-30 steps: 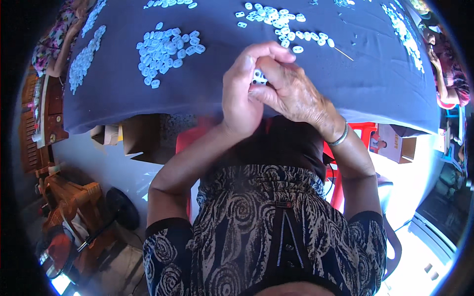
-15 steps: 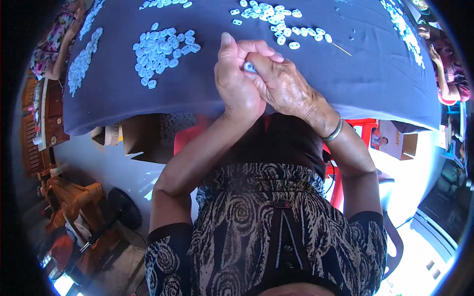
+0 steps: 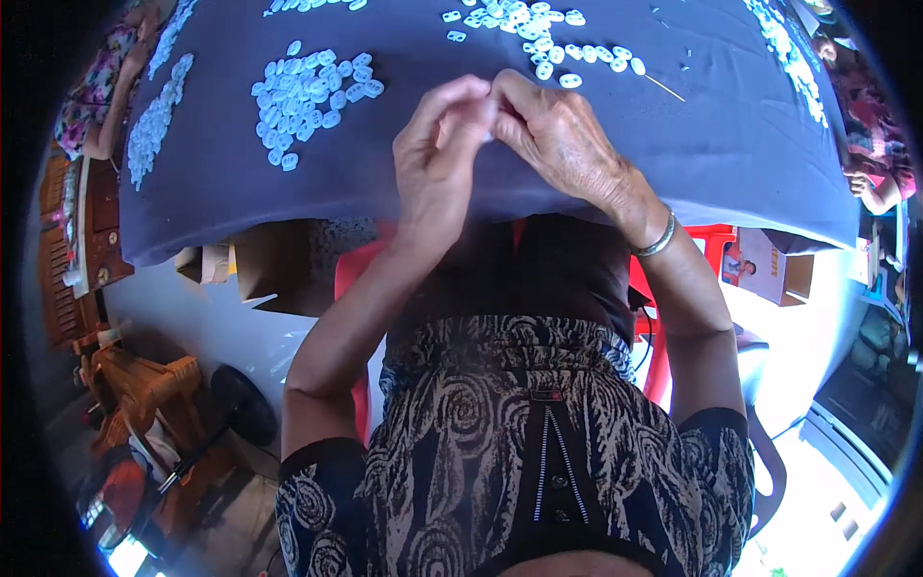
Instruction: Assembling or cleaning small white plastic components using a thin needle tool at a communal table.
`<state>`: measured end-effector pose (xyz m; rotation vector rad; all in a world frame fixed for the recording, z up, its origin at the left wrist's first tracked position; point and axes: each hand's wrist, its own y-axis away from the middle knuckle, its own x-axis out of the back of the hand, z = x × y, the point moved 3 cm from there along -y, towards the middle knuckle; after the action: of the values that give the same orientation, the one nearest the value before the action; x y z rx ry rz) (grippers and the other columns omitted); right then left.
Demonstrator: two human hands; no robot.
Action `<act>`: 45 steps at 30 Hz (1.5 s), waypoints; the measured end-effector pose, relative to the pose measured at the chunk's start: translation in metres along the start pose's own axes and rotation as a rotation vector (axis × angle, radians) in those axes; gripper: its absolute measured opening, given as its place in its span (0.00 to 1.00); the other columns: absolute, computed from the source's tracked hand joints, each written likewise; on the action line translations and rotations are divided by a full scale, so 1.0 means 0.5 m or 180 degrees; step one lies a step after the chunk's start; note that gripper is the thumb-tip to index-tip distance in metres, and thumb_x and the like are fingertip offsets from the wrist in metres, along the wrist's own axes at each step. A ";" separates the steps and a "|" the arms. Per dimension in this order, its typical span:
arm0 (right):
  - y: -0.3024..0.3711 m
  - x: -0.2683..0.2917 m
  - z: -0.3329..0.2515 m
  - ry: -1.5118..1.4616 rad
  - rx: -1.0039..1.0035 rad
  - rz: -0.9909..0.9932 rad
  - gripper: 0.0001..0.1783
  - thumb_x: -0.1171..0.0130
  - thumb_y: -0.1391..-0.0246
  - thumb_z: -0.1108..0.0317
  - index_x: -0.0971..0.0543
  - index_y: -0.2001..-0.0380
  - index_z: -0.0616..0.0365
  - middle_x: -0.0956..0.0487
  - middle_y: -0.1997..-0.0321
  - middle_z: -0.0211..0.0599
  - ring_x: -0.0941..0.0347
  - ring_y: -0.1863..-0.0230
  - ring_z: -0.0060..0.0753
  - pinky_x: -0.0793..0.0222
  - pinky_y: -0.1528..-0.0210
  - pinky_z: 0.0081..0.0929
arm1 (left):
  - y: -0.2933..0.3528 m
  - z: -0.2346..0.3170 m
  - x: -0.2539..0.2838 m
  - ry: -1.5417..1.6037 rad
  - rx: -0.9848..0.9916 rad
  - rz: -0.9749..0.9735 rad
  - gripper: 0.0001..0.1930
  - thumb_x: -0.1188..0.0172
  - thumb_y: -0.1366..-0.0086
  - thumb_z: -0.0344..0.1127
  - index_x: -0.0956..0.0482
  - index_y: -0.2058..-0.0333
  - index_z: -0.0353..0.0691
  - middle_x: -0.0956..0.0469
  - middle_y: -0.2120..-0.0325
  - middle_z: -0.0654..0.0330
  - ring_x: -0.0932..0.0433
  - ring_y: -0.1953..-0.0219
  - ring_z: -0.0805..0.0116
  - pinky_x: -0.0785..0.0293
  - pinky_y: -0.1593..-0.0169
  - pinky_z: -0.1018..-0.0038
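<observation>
Above the near edge of the dark tablecloth [image 3: 625, 178], the two hands meet fingertip to fingertip; a pale sliver [image 3: 487, 137] shows low between them, probably one of the small white pieces, though fingers hide most of it. Judging by the loose ones, such a piece is light, stiff and smooth, likely slippery against dry skin and not very fragile; its rounded rim seems the best place to take hold, with thumb and forefinger on opposite edges, clear of the dark marks or holes in its face.

The left hand [image 3: 435, 149] is half curled, its fingers bent toward the other hand and slightly blurred; whether it grips the piece or only steadies it, I cannot tell. The right hand [image 3: 569, 135] is bent at the knuckles, thumb and forefinger drawn close together beside the sliver; they seem to pinch it, but the contact is hidden.

Beyond the left hand lies a loose heap of white pieces [image 3: 300, 101], well apart from the fingers; past the right hand, a second scatter of pieces [image 3: 514, 17] trails toward a thin stick [image 3: 665, 88]; a bracelet [image 3: 659, 237] circles the right wrist.
</observation>
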<state>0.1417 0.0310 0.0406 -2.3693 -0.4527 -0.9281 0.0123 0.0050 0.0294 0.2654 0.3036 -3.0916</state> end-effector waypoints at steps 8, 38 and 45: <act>-0.014 -0.028 0.013 0.0909 -0.0138 0.0640 0.07 0.45 0.47 0.67 0.31 0.68 0.55 0.26 0.80 0.43 0.26 0.77 0.49 0.30 0.77 0.38 | -0.022 -0.066 -0.036 0.2235 0.1658 0.0636 0.15 0.61 0.32 0.40 0.28 0.71 0.40 0.29 0.77 0.63 0.31 0.73 0.72 0.37 0.66 0.75; 0.010 0.149 0.119 -0.0700 -0.1041 0.0486 0.11 0.42 0.46 0.63 0.25 0.75 0.58 0.34 0.83 0.18 0.42 0.80 0.12 0.46 0.79 0.15 | 0.136 -0.258 -0.027 -0.3713 -0.0213 -0.3992 0.19 0.50 0.44 0.31 0.29 0.52 0.35 0.27 0.57 0.46 0.28 0.53 0.49 0.34 0.50 0.56; 0.002 0.080 0.078 -0.0262 -0.0431 -0.0393 0.09 0.38 0.52 0.68 0.25 0.70 0.62 0.31 0.80 0.29 0.38 0.77 0.18 0.39 0.73 0.20 | 0.157 -0.249 -0.013 -0.3145 0.0003 -0.3893 0.12 0.52 0.40 0.33 0.25 0.60 0.39 0.24 0.65 0.50 0.25 0.61 0.51 0.32 0.56 0.55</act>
<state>0.1906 0.0580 0.0445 -2.5333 -0.5909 -0.9455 0.0427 -0.0475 -0.1050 -2.0857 0.5282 -3.5781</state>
